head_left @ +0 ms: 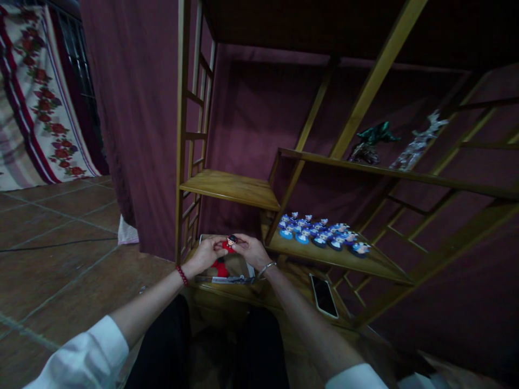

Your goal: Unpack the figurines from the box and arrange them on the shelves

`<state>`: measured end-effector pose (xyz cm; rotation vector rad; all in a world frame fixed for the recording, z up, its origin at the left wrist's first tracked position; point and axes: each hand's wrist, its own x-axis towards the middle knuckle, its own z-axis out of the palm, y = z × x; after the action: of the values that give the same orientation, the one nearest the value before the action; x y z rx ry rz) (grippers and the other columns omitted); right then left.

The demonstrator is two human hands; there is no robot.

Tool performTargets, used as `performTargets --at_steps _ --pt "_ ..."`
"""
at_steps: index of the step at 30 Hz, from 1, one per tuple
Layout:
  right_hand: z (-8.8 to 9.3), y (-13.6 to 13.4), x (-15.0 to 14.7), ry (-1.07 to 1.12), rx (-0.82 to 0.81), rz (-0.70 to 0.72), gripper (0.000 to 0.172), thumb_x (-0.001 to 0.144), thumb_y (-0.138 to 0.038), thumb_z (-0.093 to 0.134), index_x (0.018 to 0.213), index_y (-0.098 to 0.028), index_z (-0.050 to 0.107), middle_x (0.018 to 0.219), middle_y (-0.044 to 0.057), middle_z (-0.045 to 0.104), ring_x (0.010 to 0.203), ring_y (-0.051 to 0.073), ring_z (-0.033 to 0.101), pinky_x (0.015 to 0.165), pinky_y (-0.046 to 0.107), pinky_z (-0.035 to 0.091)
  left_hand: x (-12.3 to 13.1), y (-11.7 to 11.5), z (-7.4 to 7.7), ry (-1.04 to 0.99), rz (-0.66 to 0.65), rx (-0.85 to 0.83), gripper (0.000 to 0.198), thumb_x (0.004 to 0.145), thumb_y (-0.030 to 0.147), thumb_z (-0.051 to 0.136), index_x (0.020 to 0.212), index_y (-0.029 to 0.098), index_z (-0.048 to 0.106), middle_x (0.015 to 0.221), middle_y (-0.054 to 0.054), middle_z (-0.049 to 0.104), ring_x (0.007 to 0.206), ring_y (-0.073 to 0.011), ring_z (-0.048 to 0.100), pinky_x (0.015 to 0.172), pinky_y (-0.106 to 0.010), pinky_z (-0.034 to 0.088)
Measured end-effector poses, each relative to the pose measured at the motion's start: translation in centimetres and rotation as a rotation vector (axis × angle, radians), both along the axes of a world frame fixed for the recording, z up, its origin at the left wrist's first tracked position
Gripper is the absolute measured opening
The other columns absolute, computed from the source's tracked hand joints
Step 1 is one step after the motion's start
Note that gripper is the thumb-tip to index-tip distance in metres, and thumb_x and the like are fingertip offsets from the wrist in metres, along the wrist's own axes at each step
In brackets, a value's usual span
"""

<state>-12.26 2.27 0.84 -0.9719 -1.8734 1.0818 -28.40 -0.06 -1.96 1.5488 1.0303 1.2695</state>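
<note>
Between my two hands is a small red figurine (229,245) with dark hair, held above an open box. My left hand (207,254) pinches it from the left side, and my right hand (250,251) grips it from the right. The shallow cardboard box (233,280) stands on the low wooden shelf below. Inside the box, under my left hand, lies another red item (220,268), whose shape I cannot fully make out. My fingers cover part of the held figurine.
Several blue and white figurines (320,232) stand in rows on the shelf to the right. A phone (323,295) lies on the lower board. Higher up are a green ornament (375,141) and a clear ornament (419,143). Wooden posts (184,135) frame the left side.
</note>
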Motion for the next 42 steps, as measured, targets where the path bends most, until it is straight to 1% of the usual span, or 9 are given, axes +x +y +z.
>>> performTargets --at_steps 5,9,12,15,20,27,32,37,42 --pt "1.9 -0.6 -0.6 -0.007 0.017 -0.01 0.032 0.066 -0.028 0.06 0.098 -0.019 0.06 0.089 0.002 0.067 0.079 0.016 0.063 0.072 0.029 0.051 -0.9 -1.0 1.9 0.046 0.03 0.074 0.032 0.064 0.018 0.063 0.095 0.014 0.059 0.09 -0.004 0.057 0.076 -0.0119 0.059 0.073 -0.027 0.049" --pt "3.8 -1.0 -1.1 -0.004 0.026 -0.012 0.033 0.067 -0.029 0.06 0.098 -0.018 0.06 0.087 0.003 0.067 0.076 0.015 0.063 0.071 0.028 0.051 -1.7 -1.6 3.5 0.076 0.015 0.138 0.031 0.067 0.021 0.061 0.097 0.014 0.059 0.092 -0.004 0.056 0.079 -0.0123 0.058 0.075 -0.027 0.049" --pt "5.5 -1.3 -1.5 0.015 0.052 0.019 0.031 0.068 -0.03 0.06 0.096 -0.018 0.061 0.089 0.003 0.067 0.078 0.015 0.063 0.073 0.027 0.051 -2.2 -1.8 4.8 0.08 0.043 0.178 0.031 0.067 0.023 0.062 0.097 0.014 0.059 0.095 -0.005 0.055 0.082 -0.0132 0.058 0.079 -0.029 0.048" --pt "7.1 -1.4 -1.8 0.004 0.095 0.03 0.031 0.069 -0.031 0.059 0.096 -0.017 0.06 0.087 0.003 0.067 0.077 0.014 0.063 0.072 0.027 0.051 -2.5 -2.0 6.2 0.035 0.043 0.191 0.03 0.066 0.023 0.063 0.094 0.013 0.06 0.095 -0.005 0.055 0.084 -0.014 0.058 0.083 -0.031 0.046" --pt "9.5 -1.3 -2.3 -0.037 0.211 0.024 0.03 0.068 -0.031 0.06 0.094 -0.017 0.061 0.086 0.003 0.066 0.075 0.014 0.063 0.073 0.028 0.051 -2.7 -2.4 8.7 -0.075 0.018 0.148 0.033 0.062 0.023 0.067 0.092 0.011 0.06 0.093 -0.006 0.057 0.083 -0.0142 0.058 0.084 -0.034 0.045" --pt "12.8 -1.2 -3.1 -0.084 0.326 0.046 0.025 0.069 -0.03 0.06 0.089 -0.016 0.062 0.086 0.002 0.067 0.077 0.014 0.062 0.077 0.029 0.049 -3.1 -2.5 11.4 -0.208 -0.024 0.126 0.039 0.059 0.022 0.069 0.094 0.009 0.058 0.088 -0.005 0.062 0.08 -0.0137 0.06 0.087 -0.037 0.043" --pt "14.4 -0.6 -3.6 -0.112 0.382 0.055 0.024 0.07 -0.031 0.059 0.089 -0.016 0.063 0.083 0.002 0.067 0.074 0.013 0.062 0.073 0.028 0.049 -3.6 -2.1 12.8 -0.251 -0.032 0.146 0.04 0.058 0.021 0.07 0.094 0.009 0.058 0.087 -0.005 0.064 0.079 -0.0137 0.061 0.087 -0.038 0.042" --pt "15.8 0.1 -4.2 -0.16 0.429 0.049 0.023 0.07 -0.031 0.06 0.087 -0.016 0.064 0.081 0.002 0.067 0.072 0.013 0.062 0.07 0.027 0.05 -4.0 -1.5 13.4 -0.298 -0.038 0.145 0.039 0.058 0.02 0.07 0.093 0.009 0.058 0.088 -0.006 0.065 0.081 -0.0155 0.062 0.088 -0.039 0.041" --pt "17.2 0.7 -4.8 -0.192 0.427 0.046 0.024 0.067 -0.03 0.061 0.086 -0.016 0.064 0.078 0.002 0.067 0.07 0.013 0.061 0.067 0.025 0.05 -4.3 -0.8 14.2 -0.351 -0.031 0.16 0.041 0.056 0.018 0.071 0.093 0.008 0.057 0.087 -0.006 0.066 0.08 -0.0152 0.062 0.089 -0.038 0.041"
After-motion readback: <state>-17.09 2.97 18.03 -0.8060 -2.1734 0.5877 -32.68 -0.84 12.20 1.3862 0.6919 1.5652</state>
